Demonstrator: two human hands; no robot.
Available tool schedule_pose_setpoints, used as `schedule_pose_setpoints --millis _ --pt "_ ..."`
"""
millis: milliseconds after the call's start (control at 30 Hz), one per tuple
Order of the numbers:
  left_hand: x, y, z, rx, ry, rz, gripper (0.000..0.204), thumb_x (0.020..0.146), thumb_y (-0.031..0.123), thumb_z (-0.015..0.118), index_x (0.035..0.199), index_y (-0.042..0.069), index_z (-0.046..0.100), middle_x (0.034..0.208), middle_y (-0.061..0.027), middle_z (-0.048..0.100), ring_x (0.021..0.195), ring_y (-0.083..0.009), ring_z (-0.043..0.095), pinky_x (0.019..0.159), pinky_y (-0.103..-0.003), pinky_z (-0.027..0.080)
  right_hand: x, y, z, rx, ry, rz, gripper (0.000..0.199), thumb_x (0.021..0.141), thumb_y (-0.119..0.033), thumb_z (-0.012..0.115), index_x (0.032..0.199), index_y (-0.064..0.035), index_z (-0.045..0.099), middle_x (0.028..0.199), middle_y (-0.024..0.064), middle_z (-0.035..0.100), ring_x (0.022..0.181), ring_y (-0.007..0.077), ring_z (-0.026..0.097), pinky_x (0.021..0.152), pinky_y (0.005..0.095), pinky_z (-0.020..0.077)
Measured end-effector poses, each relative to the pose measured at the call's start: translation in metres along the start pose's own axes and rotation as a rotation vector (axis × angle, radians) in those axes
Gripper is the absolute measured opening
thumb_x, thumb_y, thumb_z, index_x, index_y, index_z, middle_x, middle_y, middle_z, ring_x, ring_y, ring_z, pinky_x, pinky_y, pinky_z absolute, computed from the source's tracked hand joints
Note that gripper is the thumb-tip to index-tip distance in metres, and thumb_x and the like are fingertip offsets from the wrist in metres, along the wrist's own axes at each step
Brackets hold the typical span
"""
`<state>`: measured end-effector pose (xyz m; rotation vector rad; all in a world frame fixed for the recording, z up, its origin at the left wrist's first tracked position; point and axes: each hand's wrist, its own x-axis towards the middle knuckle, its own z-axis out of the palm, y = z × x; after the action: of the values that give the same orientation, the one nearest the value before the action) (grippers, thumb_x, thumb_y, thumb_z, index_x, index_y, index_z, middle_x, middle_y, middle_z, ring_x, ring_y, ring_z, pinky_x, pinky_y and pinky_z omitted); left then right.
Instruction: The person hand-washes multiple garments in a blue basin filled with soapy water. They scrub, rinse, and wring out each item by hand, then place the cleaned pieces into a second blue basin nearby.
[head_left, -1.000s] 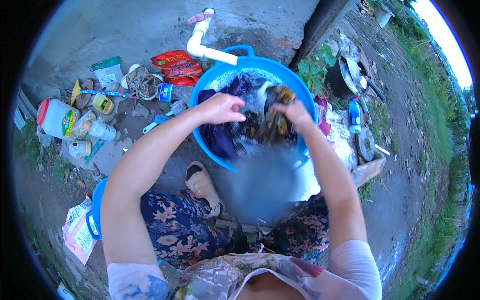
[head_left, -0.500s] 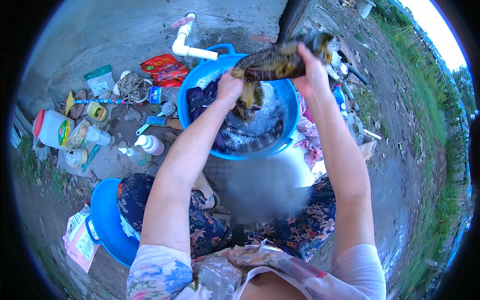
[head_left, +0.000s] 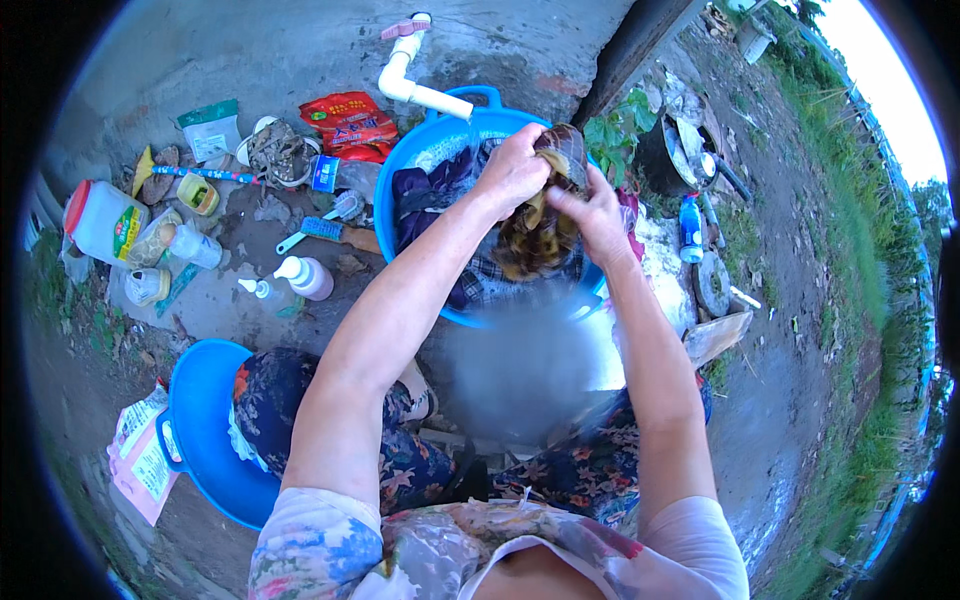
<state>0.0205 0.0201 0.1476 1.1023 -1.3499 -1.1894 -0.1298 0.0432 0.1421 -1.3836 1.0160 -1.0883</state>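
Note:
Over a blue tub [head_left: 386, 200], a bunched brown and yellow patterned cloth [head_left: 538, 240] hangs between my two hands. My left hand [head_left: 515, 172] is closed on its upper left edge. From the right, my right hand [head_left: 597, 215] grips the same cloth, its thumb pressed into the folds. Beneath it lie dark purple clothing [head_left: 425, 205] and a dark checked cloth, partly covered by my arms. A thin stream of water falls into the tub from a white pipe tap [head_left: 425, 92].
Left of the tub are a scrubbing brush [head_left: 335, 232], a pump bottle [head_left: 305, 277], a red packet [head_left: 350, 125] and a white jar with a red lid [head_left: 103, 220]. A second blue basin [head_left: 208, 440] stands by my left knee. A black pot [head_left: 665, 155] sits at the right.
The cloth was stretched up to the right between my spread hands. Now it is gathered lower, with my hands close together over the tub. The view has shifted slightly.

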Motion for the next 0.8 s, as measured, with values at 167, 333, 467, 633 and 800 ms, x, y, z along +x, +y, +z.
schedule_pose_setpoints --millis 167,333,467,633,800 --pt "-0.006 -0.017 -0.014 -0.395 -0.246 0.022 0.097 0.072 0.014 0.072 0.144 0.003 0.008 0.141 -0.0184 0.029 0.129 -0.0235 0.032 0.105 -0.034 0.028 0.033 0.014 -0.025 0.63 0.345 0.228 0.026 0.08 -0.006 0.06 0.106 -0.0026 0.059 0.102 0.0092 0.063 0.092 0.0228 0.061 0.081 0.0357 0.0491" --pt "-0.028 -0.073 0.029 -0.443 -0.035 0.004 0.099 0.068 0.023 0.078 0.141 0.006 0.013 0.137 -0.0156 0.033 0.127 -0.0249 0.033 0.106 -0.037 0.027 0.04 0.014 -0.001 0.55 0.292 0.404 0.037 0.082 -0.02 0.065 0.112 -0.0013 0.056 0.106 0.0113 0.06 0.097 0.0248 0.058 0.088 0.0402 0.0454" --pt "-0.023 -0.104 0.014 -0.951 -0.045 -0.506 0.054 0.07 0.028 0.073 0.116 0.011 0.051 0.107 -0.0063 0.057 0.092 -0.0171 0.055 0.083 -0.034 0.045 0.032 0.003 -0.025 0.153 -0.007 0.301 0.055 0.083 -0.032 0.064 0.125 -0.0012 0.047 0.12 0.017 0.052 0.111 0.0262 0.049 0.092 0.041 0.0404" --pt "-0.025 -0.126 0.012 -1.183 -0.176 -0.469 0.037 0.085 0.03 0.054 0.109 0.003 0.059 0.095 -0.0111 0.067 0.08 -0.0209 0.065 0.076 -0.035 0.053 0.058 0.07 -0.044 0.606 0.038 0.318 0.068 0.08 -0.045 0.063 0.135 -0.015 0.037 0.128 0.0087 0.048 0.116 0.0299 0.047 0.096 0.0535 0.0354" --pt "-0.02 -0.116 0.006 -0.796 -0.36 -0.488 0.038 0.078 0.035 0.064 0.104 0.006 0.061 0.094 -0.0093 0.066 0.082 -0.0157 0.063 0.073 -0.03 0.05 0.07 0.07 -0.018 0.462 -0.079 0.288 0.059 0.077 -0.04 0.068 0.122 -0.0056 0.049 0.107 0.0142 0.059 0.094 0.0221 0.059 0.081 0.0369 0.0489"
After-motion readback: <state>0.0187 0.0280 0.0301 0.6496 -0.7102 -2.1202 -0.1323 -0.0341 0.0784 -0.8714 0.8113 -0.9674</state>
